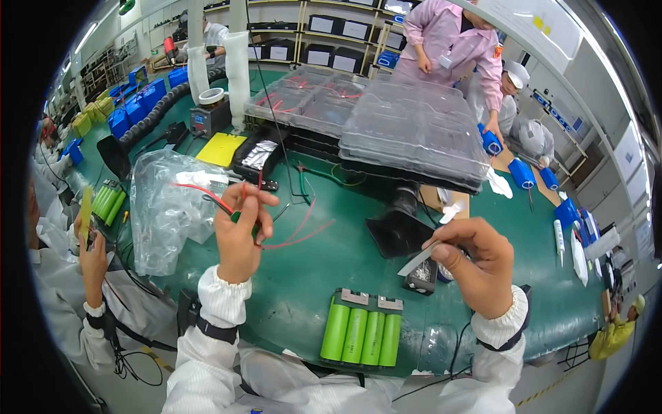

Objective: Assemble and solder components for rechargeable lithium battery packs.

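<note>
Small green circuit board [236, 217] with red and black wires, pinched in your left hand [238, 238] above the green mat [303, 269]
Keep that pinch firm and the loose red leads [296, 234] clear while your right hand [479, 265], fingers closed on a white strip [417, 262], brings it over; the pack of four green cells [362, 337] lies flat at the near edge

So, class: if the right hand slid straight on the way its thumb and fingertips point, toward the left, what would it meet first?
Probably the loose red wires trailing from the left hand. The right hand pinches a thin white strip aimed that way over the green mat. Depth is unclear, so it might pass above them.
</note>
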`<control>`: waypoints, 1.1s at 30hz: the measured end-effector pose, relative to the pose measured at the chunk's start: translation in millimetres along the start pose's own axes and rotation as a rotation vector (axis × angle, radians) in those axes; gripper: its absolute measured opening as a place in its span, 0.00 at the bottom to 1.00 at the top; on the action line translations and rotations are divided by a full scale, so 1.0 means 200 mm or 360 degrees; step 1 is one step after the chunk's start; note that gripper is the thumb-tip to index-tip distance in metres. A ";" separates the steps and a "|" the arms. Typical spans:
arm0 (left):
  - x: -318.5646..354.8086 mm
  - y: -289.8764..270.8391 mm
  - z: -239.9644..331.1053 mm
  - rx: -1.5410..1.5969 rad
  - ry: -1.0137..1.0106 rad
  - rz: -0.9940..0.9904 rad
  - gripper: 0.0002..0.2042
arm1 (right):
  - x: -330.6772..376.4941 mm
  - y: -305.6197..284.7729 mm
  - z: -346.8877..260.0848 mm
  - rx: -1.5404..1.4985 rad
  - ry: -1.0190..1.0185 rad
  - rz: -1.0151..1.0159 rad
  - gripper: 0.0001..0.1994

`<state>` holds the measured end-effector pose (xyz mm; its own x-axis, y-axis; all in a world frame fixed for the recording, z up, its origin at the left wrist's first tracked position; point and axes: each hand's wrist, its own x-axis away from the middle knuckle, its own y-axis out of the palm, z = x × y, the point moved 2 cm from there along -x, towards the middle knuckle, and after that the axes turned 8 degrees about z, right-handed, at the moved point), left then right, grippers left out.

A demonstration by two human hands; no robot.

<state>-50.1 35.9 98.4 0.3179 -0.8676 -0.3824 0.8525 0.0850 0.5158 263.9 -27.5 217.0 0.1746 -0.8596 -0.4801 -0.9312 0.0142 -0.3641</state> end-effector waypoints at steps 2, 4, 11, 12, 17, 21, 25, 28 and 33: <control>0.01 0.13 0.03 0.0049 -0.0013 -0.0136 0.06 | 0.02 0.00 0.01 -0.0232 0.0037 0.0083 0.08; 0.02 0.30 0.09 0.0058 0.0075 -0.0455 0.05 | 0.02 0.06 -0.01 -0.0628 0.0069 0.0171 0.08; 0.13 0.58 0.12 -0.0464 0.0272 -0.0660 0.07 | 0.10 0.14 0.06 -0.0398 -0.0276 0.0204 0.06; 0.14 0.57 0.15 -0.0508 0.0211 -0.0806 0.06 | 0.10 0.17 0.07 -0.0435 -0.0347 0.0262 0.06; 0.15 0.57 0.26 -0.0339 -0.0395 -0.1298 0.12 | 0.09 0.23 0.06 -0.0282 -0.0528 0.0466 0.05; 0.13 0.63 0.22 -0.0353 -0.0599 -0.1391 0.16 | 0.12 0.22 0.12 -0.0162 -0.0513 0.0629 0.06; 0.16 0.66 0.16 -0.0357 -0.0633 -0.1290 0.15 | 0.10 0.21 0.09 0.0110 -0.0685 0.0686 0.07; 0.16 0.67 0.13 -0.0096 -0.0606 -0.1169 0.14 | 0.08 0.21 0.07 0.0318 -0.0866 0.0757 0.14; 0.16 0.70 0.10 -0.0194 -0.0713 -0.1056 0.14 | 0.08 0.21 0.13 0.0460 -0.0934 0.0839 0.16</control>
<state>70.3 9.3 173.4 -0.4443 -0.8678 -0.2226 0.8525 -0.4859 0.1925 236.4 -26.6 173.4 -0.0478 -0.2999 -0.9528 -0.8327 0.5387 -0.1278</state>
